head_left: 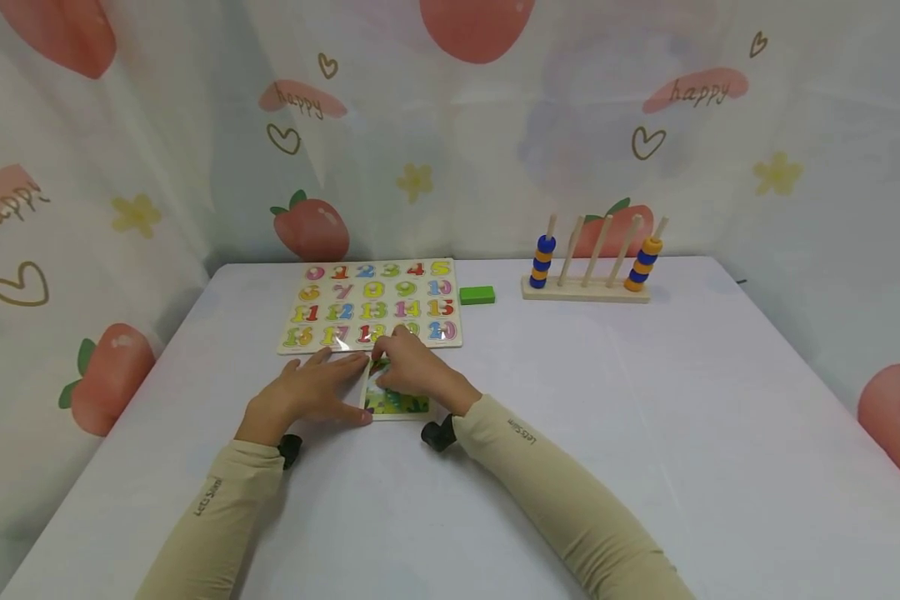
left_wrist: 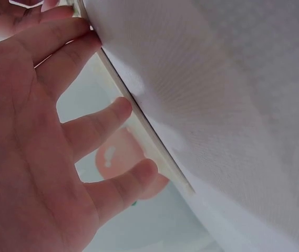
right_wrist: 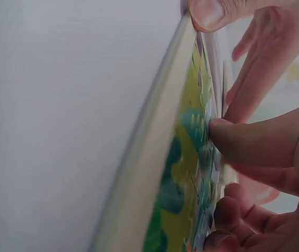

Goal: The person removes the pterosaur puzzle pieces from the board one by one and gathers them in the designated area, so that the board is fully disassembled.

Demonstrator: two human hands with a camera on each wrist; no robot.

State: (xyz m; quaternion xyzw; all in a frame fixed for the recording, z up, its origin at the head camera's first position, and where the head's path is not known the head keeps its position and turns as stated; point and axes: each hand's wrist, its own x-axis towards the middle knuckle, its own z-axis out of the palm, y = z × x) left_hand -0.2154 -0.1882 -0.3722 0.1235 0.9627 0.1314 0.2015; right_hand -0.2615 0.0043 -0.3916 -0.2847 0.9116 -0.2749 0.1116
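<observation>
A small picture puzzle with a pale frame lies on the table; green and teal shapes show in the right wrist view. My left hand is at its left side, fingers extended and spread. The left thumb touches the near left corner, and the fingertips lie by the far left corner. Over the puzzle's upper part, my right hand has bent fingers, its thumb touching the picture surface. Whether a loose piece is between these fingers is hidden. The left wrist view shows the left palm beside a pale board edge.
Just beyond the puzzle lies a number board with coloured numerals. A green block sits by its right side. Farther right stands a wooden peg rack with blue and orange beads on its end pegs. A printed curtain hangs behind the table.
</observation>
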